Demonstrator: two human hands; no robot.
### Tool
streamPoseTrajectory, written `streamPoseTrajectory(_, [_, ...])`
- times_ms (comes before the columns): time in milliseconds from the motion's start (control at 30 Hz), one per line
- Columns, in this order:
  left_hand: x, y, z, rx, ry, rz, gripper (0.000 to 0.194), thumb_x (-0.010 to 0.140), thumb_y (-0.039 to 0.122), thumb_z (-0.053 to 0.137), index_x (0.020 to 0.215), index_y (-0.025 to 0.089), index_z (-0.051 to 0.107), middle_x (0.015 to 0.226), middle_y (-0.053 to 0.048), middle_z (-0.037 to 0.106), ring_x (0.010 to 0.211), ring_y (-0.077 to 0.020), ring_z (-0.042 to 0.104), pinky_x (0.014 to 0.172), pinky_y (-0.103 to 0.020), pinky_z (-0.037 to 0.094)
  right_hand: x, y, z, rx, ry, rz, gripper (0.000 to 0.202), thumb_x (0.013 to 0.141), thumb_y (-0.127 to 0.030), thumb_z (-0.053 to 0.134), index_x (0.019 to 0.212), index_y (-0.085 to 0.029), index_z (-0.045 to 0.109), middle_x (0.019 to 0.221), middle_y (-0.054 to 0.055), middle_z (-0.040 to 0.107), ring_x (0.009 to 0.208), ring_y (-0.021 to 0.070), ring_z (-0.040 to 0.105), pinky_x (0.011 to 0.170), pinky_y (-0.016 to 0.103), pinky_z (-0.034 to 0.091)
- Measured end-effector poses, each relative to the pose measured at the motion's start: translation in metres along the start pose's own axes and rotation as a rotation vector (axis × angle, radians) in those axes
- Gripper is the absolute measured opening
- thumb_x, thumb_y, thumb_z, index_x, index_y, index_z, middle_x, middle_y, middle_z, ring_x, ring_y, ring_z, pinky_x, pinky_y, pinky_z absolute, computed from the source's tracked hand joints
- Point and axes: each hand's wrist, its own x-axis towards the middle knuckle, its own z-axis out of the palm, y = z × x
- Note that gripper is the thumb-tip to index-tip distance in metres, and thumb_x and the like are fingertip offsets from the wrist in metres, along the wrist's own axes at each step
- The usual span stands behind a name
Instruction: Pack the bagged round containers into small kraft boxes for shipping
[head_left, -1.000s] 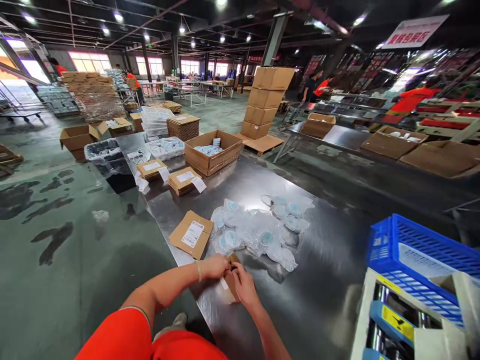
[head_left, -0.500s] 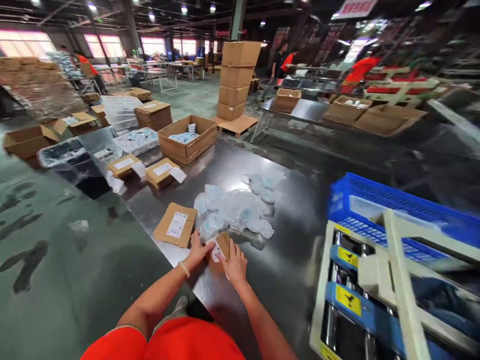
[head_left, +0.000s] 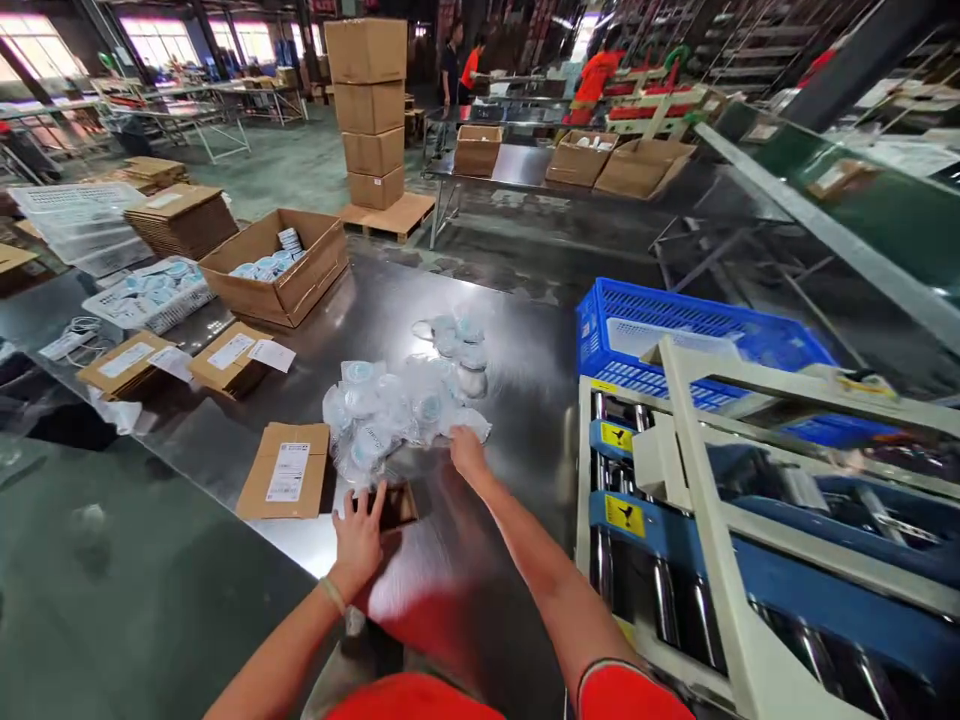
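On the metal table, my left hand (head_left: 358, 535) has its fingers over the left side of a small open cardboard box (head_left: 401, 508), gripping it. Its dark inside shows. My right hand (head_left: 468, 455) reaches to the right edge of a pile of clear plastic packets (head_left: 382, 405) holding white discs with light blue print. Its fingers are closed at one packet (head_left: 480, 425) there; the fingertips are partly hidden. Left of the box lies a stack of flat brown cartons (head_left: 255, 480), topped by a white label.
Behind are two labelled carton stacks (head_left: 225, 355), a white basket of discs (head_left: 154, 295) and a large carton (head_left: 281, 285) with more discs. A roller conveyor (head_left: 626, 545) and blue crate (head_left: 592, 335) stand at right. Co-workers (head_left: 596, 75) are farther off.
My right hand has left the small box and moved to the packets. The box now shows its open inside, with my left hand on it. The view has swung right.
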Motion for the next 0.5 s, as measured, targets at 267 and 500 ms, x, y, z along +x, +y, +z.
streamPoseTrajectory(267, [0.005,-0.011,-0.003,-0.130,0.023,0.070,0.096,0.086,0.027,0.078,0.172,0.026,0.035,0.153,-0.017,0.057,0.142,-0.0413,0.050,0.119,-0.053,0.045,0.037,0.005,-0.001,-0.284,-0.183,-0.084,0.018,0.099,-0.011,0.062,0.115,-0.012,0.068,0.112,0.020,0.076,0.108,0.0292,0.072,0.094,0.040,0.054])
streamPoseTrajectory(500, [0.020,0.041,0.013,-0.418,-0.015,0.312,0.105,0.071,0.037,0.091,0.165,0.027,0.045,0.148,-0.016,0.060,0.136,-0.0414,0.054,0.113,-0.055,0.052,-0.089,0.039,-0.070,-0.262,0.014,-0.522,0.038,0.100,-0.008,0.048,0.131,-0.015,0.070,0.131,0.017,0.076,0.125,0.0289,0.069,0.105,0.044,0.056])
